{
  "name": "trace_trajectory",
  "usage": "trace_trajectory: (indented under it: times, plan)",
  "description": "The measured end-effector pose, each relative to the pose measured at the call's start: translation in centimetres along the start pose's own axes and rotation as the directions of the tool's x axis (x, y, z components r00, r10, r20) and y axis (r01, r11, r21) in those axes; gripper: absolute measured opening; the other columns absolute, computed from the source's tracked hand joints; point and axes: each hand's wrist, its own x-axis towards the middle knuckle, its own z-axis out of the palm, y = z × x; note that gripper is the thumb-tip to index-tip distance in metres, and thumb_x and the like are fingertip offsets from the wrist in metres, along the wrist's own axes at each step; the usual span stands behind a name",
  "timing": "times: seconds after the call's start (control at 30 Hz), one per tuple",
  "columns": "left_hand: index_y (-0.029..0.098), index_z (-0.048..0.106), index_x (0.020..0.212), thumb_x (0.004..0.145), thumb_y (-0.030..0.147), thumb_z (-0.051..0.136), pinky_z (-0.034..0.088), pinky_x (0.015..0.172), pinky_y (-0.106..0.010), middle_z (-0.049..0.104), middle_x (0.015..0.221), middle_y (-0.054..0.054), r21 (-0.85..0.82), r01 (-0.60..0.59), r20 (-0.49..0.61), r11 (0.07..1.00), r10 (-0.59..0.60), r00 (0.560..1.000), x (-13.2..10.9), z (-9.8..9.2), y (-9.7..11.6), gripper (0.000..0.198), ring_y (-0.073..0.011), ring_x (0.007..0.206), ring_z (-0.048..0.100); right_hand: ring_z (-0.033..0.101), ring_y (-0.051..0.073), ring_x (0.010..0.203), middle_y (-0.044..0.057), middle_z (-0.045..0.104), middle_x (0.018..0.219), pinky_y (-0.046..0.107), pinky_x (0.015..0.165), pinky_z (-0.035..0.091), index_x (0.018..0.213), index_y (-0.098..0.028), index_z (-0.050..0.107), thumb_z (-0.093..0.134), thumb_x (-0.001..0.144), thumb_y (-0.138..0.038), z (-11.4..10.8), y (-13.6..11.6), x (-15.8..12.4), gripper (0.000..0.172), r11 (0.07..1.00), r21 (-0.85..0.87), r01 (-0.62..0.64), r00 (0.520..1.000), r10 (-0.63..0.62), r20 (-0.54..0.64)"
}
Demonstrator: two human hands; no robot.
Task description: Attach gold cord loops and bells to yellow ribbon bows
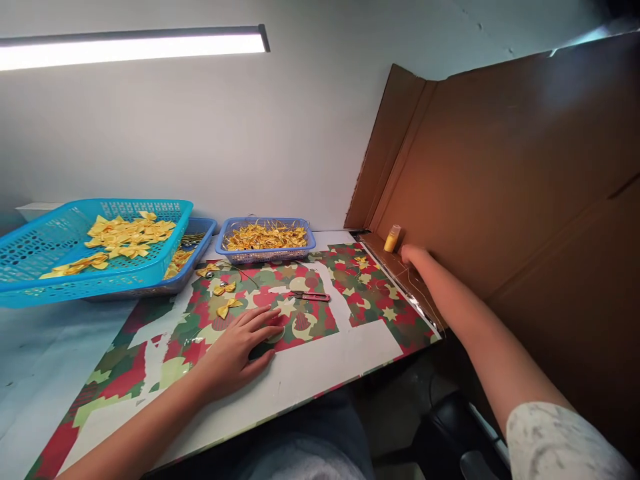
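Observation:
My left hand (250, 343) lies on the patterned table covering with its fingers spread, holding nothing. Just beyond its fingertips are small thread snips (311, 296) with reddish handles. Two yellow ribbon bows (229, 307) lie to the left of the snips, one with a small silvery piece, perhaps a bell. My right hand (413, 255) reaches to the cardboard at the table's right edge, fingers curled in and partly hidden. Beside it stands a spool of yellow thread (391, 240). A thin thread (420, 288) trails below that hand; whether the fingers pinch it is unclear.
A turquoise basket (100, 283) of yellow bows rests at the left on a blue basket (203, 248). Another blue basket (265, 255) holds gold ribbon pieces at the back. A tall cardboard panel (510, 173) walls the right side. The table's front edge is near my lap.

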Motion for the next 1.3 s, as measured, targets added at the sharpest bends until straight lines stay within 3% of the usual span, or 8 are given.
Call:
trace_trajectory:
  times: [0.27,0.33,0.4,0.57,0.7,0.8,0.97,1.3]
  plan:
    - [0.027,0.065,0.112,0.092,0.029,0.048,0.044,0.101,-0.043,0.061,0.128,-0.007,-0.189,0.049,-0.122,0.981,-0.073,0.99,0.9,-0.9,0.9,0.027,-0.0263,0.122,0.053,0.065,0.02,0.098,0.007,0.07,0.107,0.032,0.084,0.052,0.106,-0.017,0.069,0.059,0.089,-0.044,-5.4,-4.1,-5.0,0.034,0.739,0.618,0.268,0.963,-0.233,-0.138]
    - [0.023,0.064,0.112,0.091,0.033,0.052,0.044,0.1,-0.042,0.063,0.124,-0.009,-0.327,0.045,-0.203,0.944,-0.117,0.972,2.4,-1.9,1.9,0.026,-0.026,0.119,0.055,0.066,0.017,0.095,0.003,0.071,0.105,0.03,0.081,0.052,0.106,-0.025,0.071,0.06,0.084,-0.053,-5.9,-6.7,-7.7,0.037,0.57,0.748,0.34,0.932,-0.311,-0.186]
    - [0.023,0.058,0.121,0.09,0.036,0.055,0.043,0.101,-0.043,0.061,0.128,-0.01,-0.457,0.07,-0.222,0.886,-0.19,0.956,4.6,-3.2,3.4,0.034,-0.0265,0.118,0.055,0.065,0.019,0.092,0.003,0.073,0.096,0.032,0.08,0.051,0.089,-0.026,0.076,0.076,0.068,-0.051,-5.9,-9.7,-10.6,0.033,0.182,0.949,0.258,0.895,-0.416,-0.163]
    - [0.019,0.056,0.123,0.089,0.035,0.056,0.041,0.1,-0.036,0.057,0.132,-0.011,-0.864,-0.053,-0.219,0.501,-0.278,0.935,10.6,-5.6,6.9,0.037,-0.0243,0.124,0.05,0.061,0.021,0.101,0.003,0.074,0.094,0.032,0.079,0.047,0.073,-0.025,0.077,0.086,0.055,-0.035,-3.6,-16.4,-15.2,0.022,0.0,0.999,-0.045,0.858,-0.512,0.039]
    - [0.016,0.062,0.092,0.086,0.034,0.061,0.044,0.081,-0.026,0.063,0.088,-0.003,-0.991,-0.109,-0.132,0.081,-0.403,0.906,12.3,-5.1,7.2,0.02,-0.0153,0.089,0.057,0.062,0.019,0.09,0.002,0.074,0.089,0.03,0.073,0.046,0.071,-0.022,0.076,0.085,0.053,-0.03,-1.0,-18.5,-15.9,0.021,-0.067,0.973,-0.219,0.839,-0.523,0.153]
    - [0.016,0.051,0.069,0.085,0.044,0.059,0.035,0.054,-0.021,0.037,0.055,0.006,-0.997,-0.076,-0.063,-0.014,-0.417,0.906,11.5,-4.0,6.5,0.033,-0.0077,0.051,0.038,0.062,0.016,0.084,0.0,0.074,0.09,0.028,0.069,0.046,0.072,-0.023,0.075,0.081,0.059,-0.028,0.6,-18.7,-15.9,0.015,-0.102,0.939,-0.33,0.819,-0.525,0.231]
    - [0.017,0.043,0.067,0.085,0.042,0.058,0.021,0.047,-0.019,0.02,0.054,0.01,-0.988,0.029,0.09,-0.154,-0.401,0.912,8.5,-2.1,6.0,0.034,-0.0055,0.046,0.02,0.066,0.014,0.074,-0.002,0.072,0.073,0.029,0.07,0.05,0.073,-0.023,0.071,0.074,0.07,-0.022,1.6,-18.7,-16.1,0.005,-0.196,0.844,-0.499,0.773,-0.54,0.331]
    - [0.016,0.046,0.068,0.085,0.038,0.059,0.019,0.048,-0.019,0.02,0.055,0.009,-0.89,0.267,0.378,-0.37,-0.271,0.885,1.9,-0.8,6.8,0.031,-0.0056,0.047,0.017,0.062,0.004,0.053,-0.01,0.068,0.061,0.021,0.06,0.049,0.077,-0.025,0.066,0.056,0.092,-0.02,-1.0,-16.5,-11.1,0.018,-0.534,0.752,-0.386,0.92,-0.284,0.271]
